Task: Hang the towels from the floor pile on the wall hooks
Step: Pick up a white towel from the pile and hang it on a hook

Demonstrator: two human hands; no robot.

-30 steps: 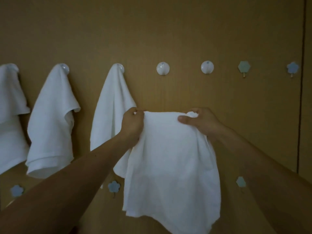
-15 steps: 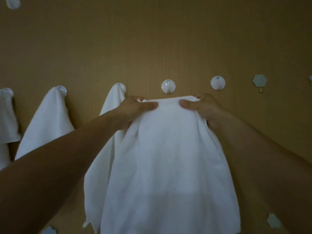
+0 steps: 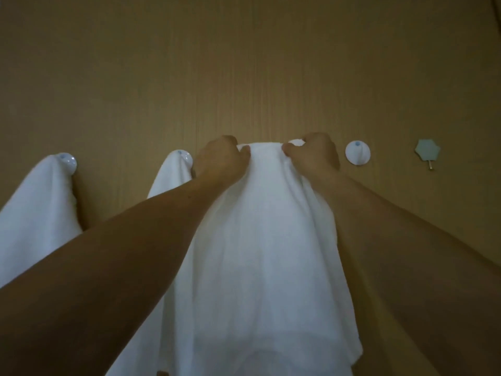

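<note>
A white towel (image 3: 260, 253) hangs down from both my hands against the wooden wall (image 3: 244, 63). My left hand (image 3: 219, 158) grips its top edge on the left, and my right hand (image 3: 314, 153) grips the top edge on the right. The towel's top edge sits at hook height and hides the round hook behind it. Just left of my left hand, a round white hook (image 3: 185, 157) carries a hung white towel (image 3: 170, 177). Further left, another round hook (image 3: 67, 161) carries a second hung towel (image 3: 32, 218).
A bare round white hook (image 3: 357, 152) is on the wall right of my right hand. A pale green flower-shaped hook (image 3: 427, 151) with a small peg is further right. My forearms cross the lower frame.
Both hands have lifted the towel's top edge up to hook height and drawn closer together. The hook seen above the towel before is now hidden behind it. The view has moved closer.
</note>
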